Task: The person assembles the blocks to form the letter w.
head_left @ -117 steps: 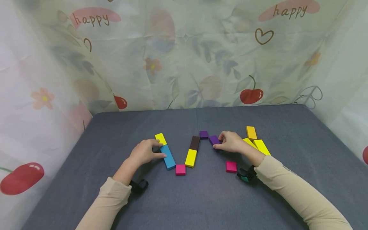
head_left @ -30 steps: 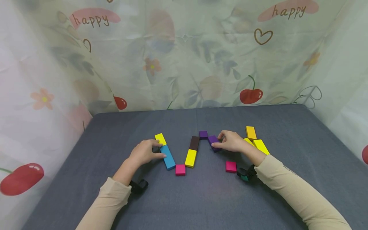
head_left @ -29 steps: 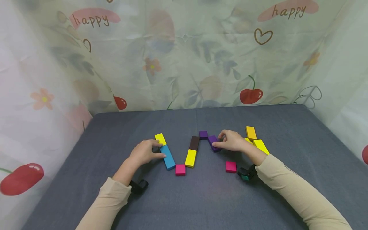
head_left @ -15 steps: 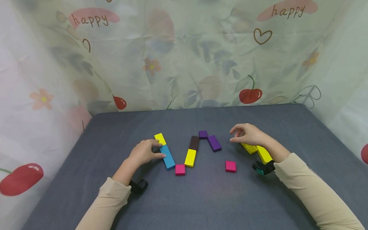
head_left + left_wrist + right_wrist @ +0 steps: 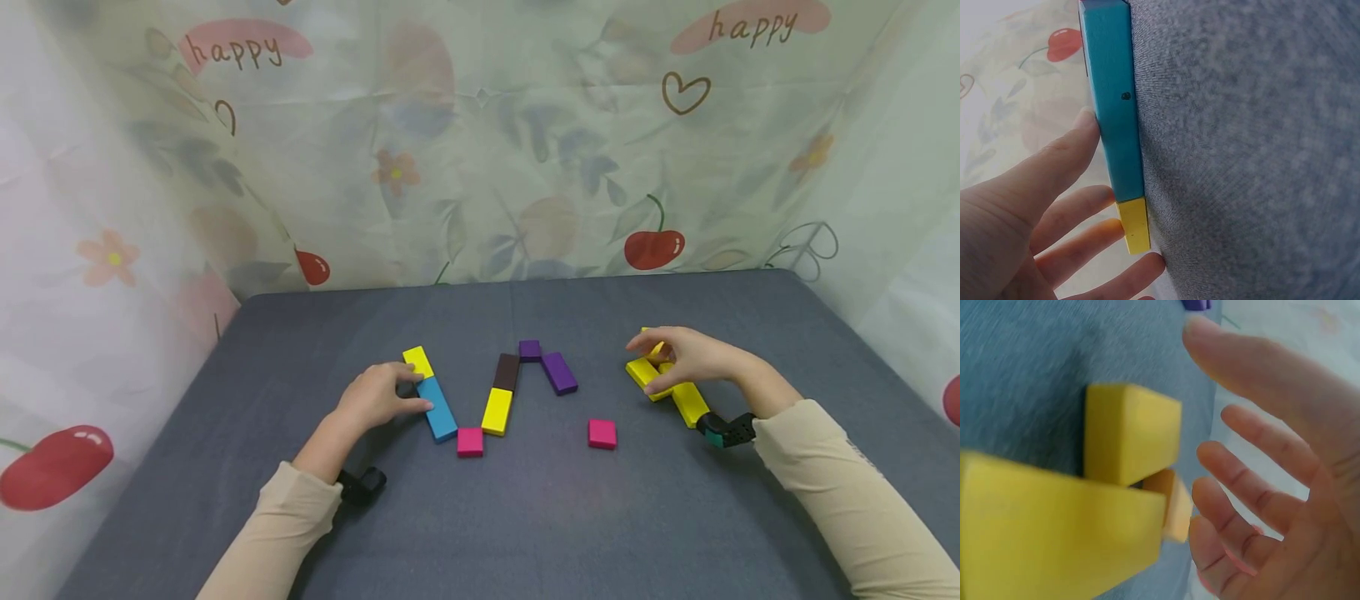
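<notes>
My left hand [image 5: 372,395] rests beside a blue block [image 5: 438,412] and a yellow block [image 5: 417,360] that lie end to end. In the left wrist view its thumb meets the blue block's edge, and loose fingers reach the yellow one. My right hand [image 5: 697,357] hovers with parted fingers over a group of yellow blocks at the right. One yellow block [image 5: 691,407] points toward the wrist, another [image 5: 637,370] lies under the fingers. An orange-yellow block [image 5: 1179,514] at the back is partly hidden by the hand in the head view.
A pink block [image 5: 470,442], a yellow block [image 5: 497,412], a dark brown block [image 5: 506,372], a small purple block [image 5: 529,351] and a longer purple block [image 5: 559,373] continue the zigzag line. Another pink block [image 5: 602,434] lies apart on the grey tabletop [image 5: 510,525].
My right hand has let go of the longer purple block, leaving it slanted beside the small purple one, and has moved right over the yellow blocks. The left hand has stayed put.
</notes>
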### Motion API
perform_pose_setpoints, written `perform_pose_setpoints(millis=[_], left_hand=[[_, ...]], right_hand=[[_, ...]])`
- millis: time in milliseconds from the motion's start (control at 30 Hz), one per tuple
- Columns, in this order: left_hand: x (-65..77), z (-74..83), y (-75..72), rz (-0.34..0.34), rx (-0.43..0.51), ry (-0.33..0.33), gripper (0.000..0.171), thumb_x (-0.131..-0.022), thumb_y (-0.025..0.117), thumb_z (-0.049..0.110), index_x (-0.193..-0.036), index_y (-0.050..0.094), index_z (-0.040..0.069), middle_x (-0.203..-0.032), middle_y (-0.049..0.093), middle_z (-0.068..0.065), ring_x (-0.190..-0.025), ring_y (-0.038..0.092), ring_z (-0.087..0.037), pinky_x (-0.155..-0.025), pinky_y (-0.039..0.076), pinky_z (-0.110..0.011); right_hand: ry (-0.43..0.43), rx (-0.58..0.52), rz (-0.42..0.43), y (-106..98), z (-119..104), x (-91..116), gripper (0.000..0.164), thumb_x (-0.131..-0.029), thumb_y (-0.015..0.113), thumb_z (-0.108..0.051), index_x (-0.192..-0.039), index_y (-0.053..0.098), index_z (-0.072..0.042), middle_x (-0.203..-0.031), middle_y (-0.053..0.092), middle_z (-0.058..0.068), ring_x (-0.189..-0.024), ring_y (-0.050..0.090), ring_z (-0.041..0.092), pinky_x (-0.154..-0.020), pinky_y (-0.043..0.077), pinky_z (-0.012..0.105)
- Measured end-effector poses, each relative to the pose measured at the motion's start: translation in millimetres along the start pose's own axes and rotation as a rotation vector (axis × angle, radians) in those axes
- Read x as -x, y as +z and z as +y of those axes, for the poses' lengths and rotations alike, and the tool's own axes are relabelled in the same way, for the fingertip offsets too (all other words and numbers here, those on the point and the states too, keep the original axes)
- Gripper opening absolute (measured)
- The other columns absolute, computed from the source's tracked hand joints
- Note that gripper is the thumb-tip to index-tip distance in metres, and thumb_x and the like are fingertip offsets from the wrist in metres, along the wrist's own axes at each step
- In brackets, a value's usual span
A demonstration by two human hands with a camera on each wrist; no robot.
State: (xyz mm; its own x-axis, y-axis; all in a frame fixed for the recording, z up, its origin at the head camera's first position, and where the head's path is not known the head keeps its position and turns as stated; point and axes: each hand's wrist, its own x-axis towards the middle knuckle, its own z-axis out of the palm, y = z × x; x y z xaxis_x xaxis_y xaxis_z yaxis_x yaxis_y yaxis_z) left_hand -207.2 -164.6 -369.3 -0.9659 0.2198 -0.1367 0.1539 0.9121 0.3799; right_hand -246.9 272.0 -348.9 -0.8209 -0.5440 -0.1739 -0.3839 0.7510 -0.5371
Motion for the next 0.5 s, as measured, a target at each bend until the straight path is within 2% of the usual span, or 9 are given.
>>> perform_pose_setpoints(millis=[233,500], left_hand=[[0.4,0.2,-0.3,0.003,0.002,0.008,0.056,-0.079,0.073,0.036,-0.126,0.060,0.009,-0.138,0.052,-0.012,-0.130,0.045,-0.033,-0.103,0.041,-0.051],[0.6,-0.4,0.2,0.008,-0.001,0.010,0.055,-0.079,0.073,0.036,-0.125,0.061,0.009,-0.137,0.053,-0.012,-0.130,0.045,-0.034,-0.103,0.040,-0.051]], right_hand=[[-0.013,0.017,-0.033,2.3,8.1,3.6,0.065,-0.071,0.080,-0.027,-0.126,0.053,-0.004,-0.122,0.054,0.017,-0.112,0.050,0.034,-0.097,0.041,0.056],[-0.019,0.029,-0.038,7.0,14.8,2.1,0.065,-0.070,0.082,-0.026,-0.125,0.055,-0.006,-0.125,0.049,0.016,-0.109,0.045,0.030,-0.093,0.041,0.049]])
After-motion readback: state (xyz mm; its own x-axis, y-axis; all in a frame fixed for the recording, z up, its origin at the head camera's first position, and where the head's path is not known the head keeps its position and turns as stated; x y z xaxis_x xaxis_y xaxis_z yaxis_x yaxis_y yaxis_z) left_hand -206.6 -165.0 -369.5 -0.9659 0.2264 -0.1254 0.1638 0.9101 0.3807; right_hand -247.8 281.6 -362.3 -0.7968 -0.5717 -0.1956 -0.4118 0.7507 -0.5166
